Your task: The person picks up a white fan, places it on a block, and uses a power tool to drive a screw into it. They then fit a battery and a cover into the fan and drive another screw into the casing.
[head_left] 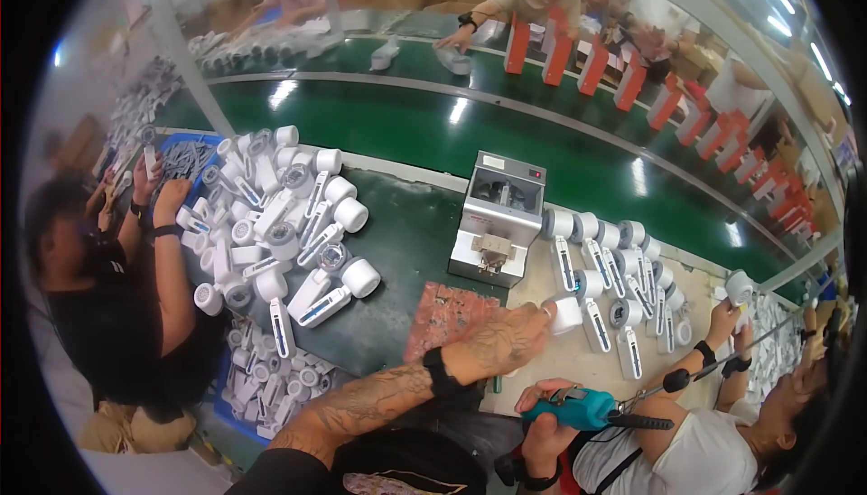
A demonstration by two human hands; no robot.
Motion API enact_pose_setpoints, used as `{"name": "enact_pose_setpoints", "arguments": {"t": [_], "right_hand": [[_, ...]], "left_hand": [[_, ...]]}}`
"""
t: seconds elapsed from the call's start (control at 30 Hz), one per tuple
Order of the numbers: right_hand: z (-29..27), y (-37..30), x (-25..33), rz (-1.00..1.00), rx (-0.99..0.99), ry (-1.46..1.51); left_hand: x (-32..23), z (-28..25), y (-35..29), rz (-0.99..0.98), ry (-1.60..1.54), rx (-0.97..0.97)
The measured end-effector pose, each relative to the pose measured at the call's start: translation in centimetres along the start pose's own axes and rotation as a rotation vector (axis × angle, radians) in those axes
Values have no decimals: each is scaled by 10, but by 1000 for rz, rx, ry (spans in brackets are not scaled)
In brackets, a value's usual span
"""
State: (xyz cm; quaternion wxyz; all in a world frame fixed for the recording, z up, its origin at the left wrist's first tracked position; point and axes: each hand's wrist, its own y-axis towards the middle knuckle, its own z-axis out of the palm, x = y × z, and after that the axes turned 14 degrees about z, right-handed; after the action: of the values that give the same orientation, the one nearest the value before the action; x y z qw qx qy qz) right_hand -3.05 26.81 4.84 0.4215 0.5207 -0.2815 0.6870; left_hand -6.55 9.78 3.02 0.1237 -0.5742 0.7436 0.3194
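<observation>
My left hand point(506, 341) reaches across the bench, its fingers closed at the edge of a white round-headed plastic device point(566, 315); the fingertips are partly hidden. Near the bench's front edge, my right hand point(545, 423) grips a teal power screwdriver point(582, 409) with a black end, linked to a hanging cord. More of these white devices point(629, 352), with blue-striped handles, lie in rows beside and beyond my left hand. A small grey machine with a clear cover point(498, 215) stands behind it. To the left of my wrist is a worn red mat point(452, 314).
A large heap of white devices point(289, 215) covers the left bench, with a blue bin of similar parts point(221, 396) below. Co-workers sit close on the left point(117, 305) and right point(713, 441). Behind the bench runs a green conveyor point(388, 125); red-and-white boxes point(591, 69) stand beyond.
</observation>
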Motion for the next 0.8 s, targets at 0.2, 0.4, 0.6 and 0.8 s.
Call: {"name": "enact_pose_setpoints", "arguments": {"t": [0.2,0.4,0.6,0.8], "right_hand": [[0,14,-18,87,-55,-124],[13,33,-26,121,-41,-154],[24,21,-19,53,42,-51],[38,22,0,-25,19,-134]], "left_hand": [[8,-60,-39,160,-47,-47],[31,-57,-63,300,234,-129],[41,-50,-83,187,149,-209],[48,-53,-84,212,119,-210]]}}
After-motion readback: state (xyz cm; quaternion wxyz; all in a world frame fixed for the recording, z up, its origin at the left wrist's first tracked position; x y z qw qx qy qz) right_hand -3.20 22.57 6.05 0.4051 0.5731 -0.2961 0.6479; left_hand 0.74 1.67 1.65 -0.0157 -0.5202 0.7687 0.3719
